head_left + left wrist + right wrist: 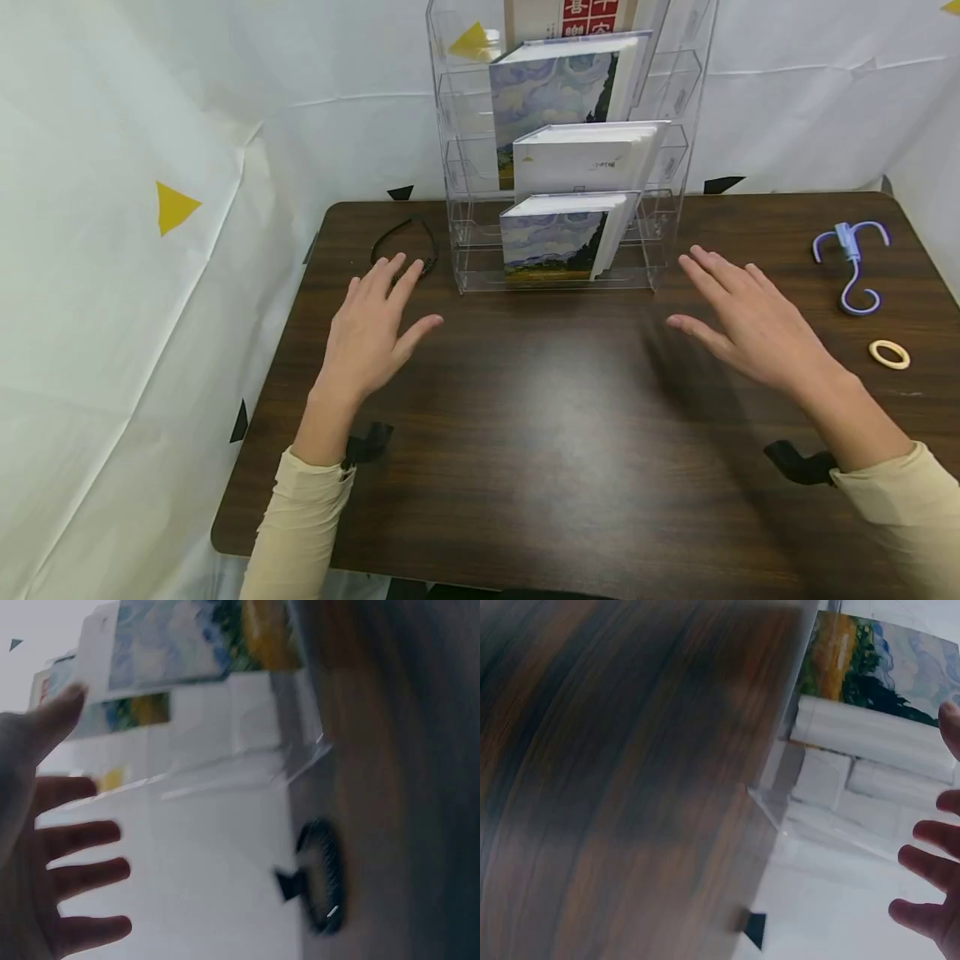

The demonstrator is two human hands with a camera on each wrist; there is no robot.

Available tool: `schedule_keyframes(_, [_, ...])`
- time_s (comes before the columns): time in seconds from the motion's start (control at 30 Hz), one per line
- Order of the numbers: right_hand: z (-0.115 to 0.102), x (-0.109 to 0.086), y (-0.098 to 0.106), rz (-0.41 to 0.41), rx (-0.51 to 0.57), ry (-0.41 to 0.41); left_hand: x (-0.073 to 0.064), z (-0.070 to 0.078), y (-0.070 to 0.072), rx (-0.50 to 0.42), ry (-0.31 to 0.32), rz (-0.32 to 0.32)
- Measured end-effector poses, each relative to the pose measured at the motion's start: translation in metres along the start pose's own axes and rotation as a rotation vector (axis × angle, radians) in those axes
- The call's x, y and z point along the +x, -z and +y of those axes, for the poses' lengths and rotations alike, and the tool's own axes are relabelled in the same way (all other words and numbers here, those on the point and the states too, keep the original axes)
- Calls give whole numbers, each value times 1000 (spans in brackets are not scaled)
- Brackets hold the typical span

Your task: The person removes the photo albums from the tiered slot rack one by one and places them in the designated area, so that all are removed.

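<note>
1) Two hands: the left hand point(371, 329) is at 10 o'clock from the middle of the table point(525, 467), the right hand point(750, 325) at 2; both are free, fingers spread, with nothing in them

2) One black loop point(334, 870) lies just past the left fingertips, at 10 o'clock; it looks light and a bit bendy, so a pinch on its rim should do

3) One clear rack point(482, 268) stands at 12 o'clock, between the hands and a bit farther off; it looks stiff, slippery and easy to crack, and likely heavy with books, so hold it low at its 9 and 3 o'clock sides

4) It shows four book fronts: two painting books point(555, 246), one white book point(573, 167) and one red-marked book point(525, 18); I cannot tell how many more hide behind

5) One blue hook point(849, 243) at 2 o'clock and one pale ring point(892, 365) at 3 look light and hard
</note>
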State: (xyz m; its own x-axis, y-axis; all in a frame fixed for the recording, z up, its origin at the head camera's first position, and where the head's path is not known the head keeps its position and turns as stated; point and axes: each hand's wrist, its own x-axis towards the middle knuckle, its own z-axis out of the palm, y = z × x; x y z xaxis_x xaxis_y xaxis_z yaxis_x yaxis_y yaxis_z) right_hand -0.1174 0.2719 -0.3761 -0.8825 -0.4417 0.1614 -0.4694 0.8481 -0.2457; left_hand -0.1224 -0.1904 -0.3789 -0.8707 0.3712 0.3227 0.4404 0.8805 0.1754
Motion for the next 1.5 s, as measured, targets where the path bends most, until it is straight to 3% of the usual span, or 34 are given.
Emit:
schedule_keyframes(0.17, [-8,21,-14,121,194,-103,12,3,-22,-224,65,173])
schedule_keyframes(0.27, [-12,39,-27,224,320,-149,27,0,-34,-383,126,228])
schedule_keyframes(0.37, [-15,56,-41,321,430,-204,47,-5,-42,-513,196,225])
schedule_keyframes(0.5, [-18,75,-57,426,529,-277,75,-11,-49,-620,302,169])
schedule_keyframes(0.6, [-21,86,-65,480,573,-315,94,-14,-54,-657,369,139])
schedule_keyframes(0.7, [-24,94,-72,508,589,-353,111,-15,-60,-693,393,136])
schedule_keyframes(0.9, [-26,104,-80,520,598,-416,133,-18,-68,-724,438,154])
schedule_keyframes(1.27, [-26,116,-81,505,601,-443,142,-19,-73,-681,493,168])
schedule_keyframes(1.5, [-15,114,-79,385,681,-379,144,-21,-77,-740,515,146])
